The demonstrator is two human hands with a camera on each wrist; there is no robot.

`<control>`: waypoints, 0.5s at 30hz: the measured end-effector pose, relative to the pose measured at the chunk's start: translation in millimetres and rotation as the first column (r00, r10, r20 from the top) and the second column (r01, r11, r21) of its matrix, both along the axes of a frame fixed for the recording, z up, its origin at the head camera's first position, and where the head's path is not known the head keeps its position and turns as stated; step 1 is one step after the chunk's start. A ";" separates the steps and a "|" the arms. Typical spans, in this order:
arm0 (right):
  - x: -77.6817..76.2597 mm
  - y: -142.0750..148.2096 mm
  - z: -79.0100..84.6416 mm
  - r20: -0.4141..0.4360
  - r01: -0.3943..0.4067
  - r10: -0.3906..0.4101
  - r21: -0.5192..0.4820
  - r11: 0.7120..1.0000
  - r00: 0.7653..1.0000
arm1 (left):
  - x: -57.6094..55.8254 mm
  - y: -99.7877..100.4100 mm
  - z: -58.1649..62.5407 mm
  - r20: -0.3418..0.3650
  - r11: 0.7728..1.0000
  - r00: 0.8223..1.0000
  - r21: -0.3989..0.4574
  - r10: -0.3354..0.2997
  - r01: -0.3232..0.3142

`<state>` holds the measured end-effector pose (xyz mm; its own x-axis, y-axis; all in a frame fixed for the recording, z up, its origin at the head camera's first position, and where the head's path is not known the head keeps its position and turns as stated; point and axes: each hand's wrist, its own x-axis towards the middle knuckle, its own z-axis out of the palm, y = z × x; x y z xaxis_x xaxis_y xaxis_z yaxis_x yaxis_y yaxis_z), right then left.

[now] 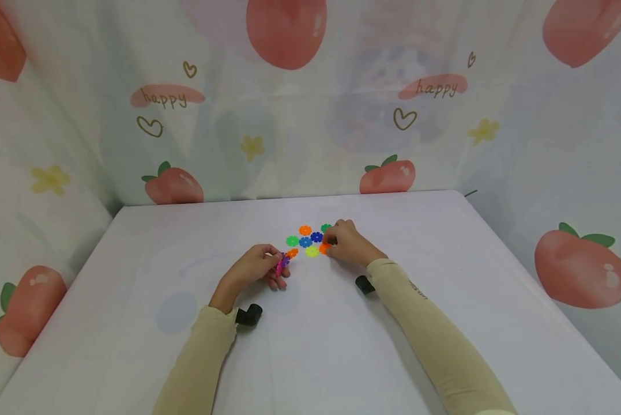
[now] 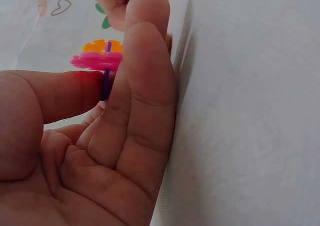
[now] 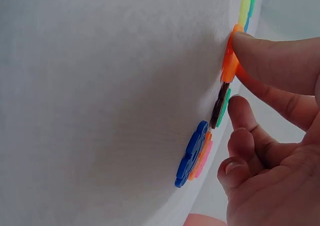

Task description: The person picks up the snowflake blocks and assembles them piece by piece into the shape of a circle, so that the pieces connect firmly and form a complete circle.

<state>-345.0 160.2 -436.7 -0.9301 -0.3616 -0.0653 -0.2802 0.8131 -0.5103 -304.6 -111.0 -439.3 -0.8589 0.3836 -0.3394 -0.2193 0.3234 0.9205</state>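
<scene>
Brightly coloured flower discs [image 1: 305,242], white table [image 1: 310,351], hands [image 1: 255,266] [image 1: 349,242] pinching some

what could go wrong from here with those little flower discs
1. The left hand seems to pinch the joined cluster by its thin purple disc, so it might twist or slip out.
2. The right hand has thumb and finger on an orange disc lying close to a yellow disc and a dark disc; lifting it could nudge those neighbours.
</scene>
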 end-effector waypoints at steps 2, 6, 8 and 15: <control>-0.5 -0.2 -0.7 0.001 0.000 0.000 0.005 1.000 1.000 | 0.5 -0.2 -0.4 0.000 1.000 1.000 -0.006 -0.001 0.001; 0.3 -0.4 -0.7 -0.004 -0.007 0.008 0.004 1.000 1.000 | 1.1 -0.2 -0.2 -0.002 1.000 1.000 -0.014 0.001 -0.001; 1.2 -0.7 -0.3 -0.010 -0.015 0.015 -0.007 1.000 1.000 | 1.3 -0.2 0.3 -0.002 1.000 1.000 -0.012 0.003 -0.003; 1.3 -6.3 0.7 -0.016 -0.062 0.062 -0.040 0.997 0.998 | 1.3 -0.4 0.0 -0.006 1.000 1.000 0.004 -0.012 0.012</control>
<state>-343.7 153.9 -435.9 -0.9065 -0.4207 -0.0363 -0.3371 0.7728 -0.5378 -303.4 -111.4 -439.2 -0.8562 0.3950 -0.3329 -0.2103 0.3222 0.9230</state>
